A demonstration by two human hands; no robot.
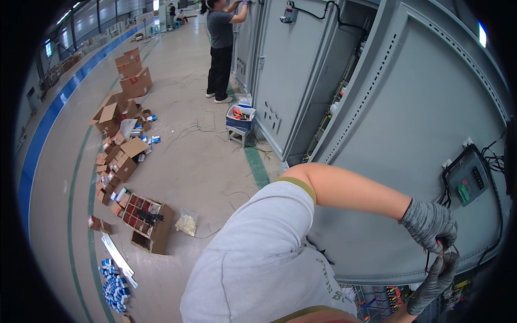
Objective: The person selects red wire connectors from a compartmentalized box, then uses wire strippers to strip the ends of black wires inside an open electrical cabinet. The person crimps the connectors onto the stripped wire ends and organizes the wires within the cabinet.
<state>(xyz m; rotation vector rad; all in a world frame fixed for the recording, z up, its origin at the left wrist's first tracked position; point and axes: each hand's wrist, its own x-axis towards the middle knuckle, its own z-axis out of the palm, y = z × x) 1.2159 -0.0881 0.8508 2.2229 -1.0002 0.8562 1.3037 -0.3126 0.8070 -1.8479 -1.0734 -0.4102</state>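
My left hand [430, 226], in a grey knit glove, reaches down from the bent bare arm at the right. Its fingers pinch thin wires with red ends [427, 260]. Just below, my right hand [434, 280], also in a dark grey glove, meets it from the bottom edge, its fingertips closed on the same small wires. The exact grip is partly hidden by the fingers. Behind the hands stands a grey metal cabinet door [383, 157], on which a dark module with a green terminal block [463, 194] and black cables is mounted. Wired electrical components [385, 300] show below the door.
Further along the cabinets a person [220, 44] stands with raised arms. A tool bag [241, 115] rests on a stool. Cardboard boxes [137, 82], a divided carton [161, 230], a plastic bag [187, 223], blue-and-white packages [115, 290] and loose wires lie on the floor.
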